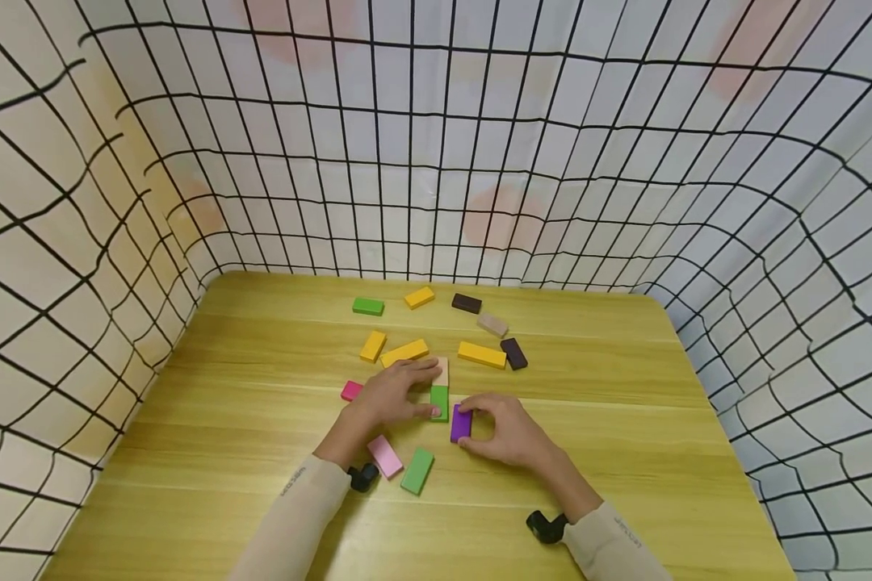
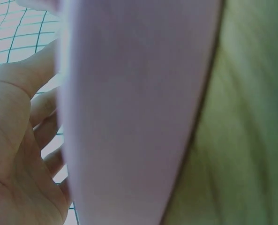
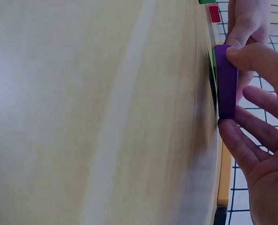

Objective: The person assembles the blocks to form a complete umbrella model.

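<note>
In the head view my right hand (image 1: 509, 432) pinches a purple block (image 1: 461, 424) end to end between thumb and fingers. The right wrist view shows this purple block (image 3: 227, 84) from its side, low over the wooden table. Just left of it, a green block (image 1: 439, 401) and a pale beige block (image 1: 442, 371) lie end to end in a line. My left hand (image 1: 396, 395) rests there with spread fingers, thumb on the green block and fingertips at the beige one. A pink block (image 2: 129, 112) looms large and blurred in the left wrist view.
Near my left wrist lie the pink block, another green block (image 1: 417, 471) and a red block (image 1: 352, 390). Beyond the hands are scattered yellow blocks (image 1: 482, 355), dark blocks (image 1: 513, 353), a beige block (image 1: 492, 324) and a green block (image 1: 367, 307). Black wire mesh (image 1: 436, 161) surrounds the table.
</note>
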Tool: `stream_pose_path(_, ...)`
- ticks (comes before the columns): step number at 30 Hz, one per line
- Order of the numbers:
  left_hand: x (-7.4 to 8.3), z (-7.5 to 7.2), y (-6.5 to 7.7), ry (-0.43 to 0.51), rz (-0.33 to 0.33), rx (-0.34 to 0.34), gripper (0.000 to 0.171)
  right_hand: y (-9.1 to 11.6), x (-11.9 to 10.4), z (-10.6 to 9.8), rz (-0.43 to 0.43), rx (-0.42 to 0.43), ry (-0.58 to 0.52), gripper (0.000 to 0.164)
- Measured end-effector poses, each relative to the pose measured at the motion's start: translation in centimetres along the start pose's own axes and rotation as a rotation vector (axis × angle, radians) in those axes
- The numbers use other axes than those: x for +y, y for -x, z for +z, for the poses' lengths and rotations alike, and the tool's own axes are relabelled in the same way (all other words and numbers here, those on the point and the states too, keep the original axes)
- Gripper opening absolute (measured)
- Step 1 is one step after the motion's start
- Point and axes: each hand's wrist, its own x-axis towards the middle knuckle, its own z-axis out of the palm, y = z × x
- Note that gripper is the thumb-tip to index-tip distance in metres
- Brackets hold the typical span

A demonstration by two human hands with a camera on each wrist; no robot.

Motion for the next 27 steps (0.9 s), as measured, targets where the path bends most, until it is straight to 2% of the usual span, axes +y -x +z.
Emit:
stream_pose_path(11, 0.0, 0.1, 0.1, 0.002, -0.016, 0.008, 0.079, 0.6, -1.0, 0.5, -0.069, 0.001, -0.070, 0.043)
stream_pose_path(27, 0.1, 0.2, 0.1, -0.008, 0.012, 0.014, 0.077, 0.7, -1.9, 1.6, -0.105, 0.019, -0.072, 0.042)
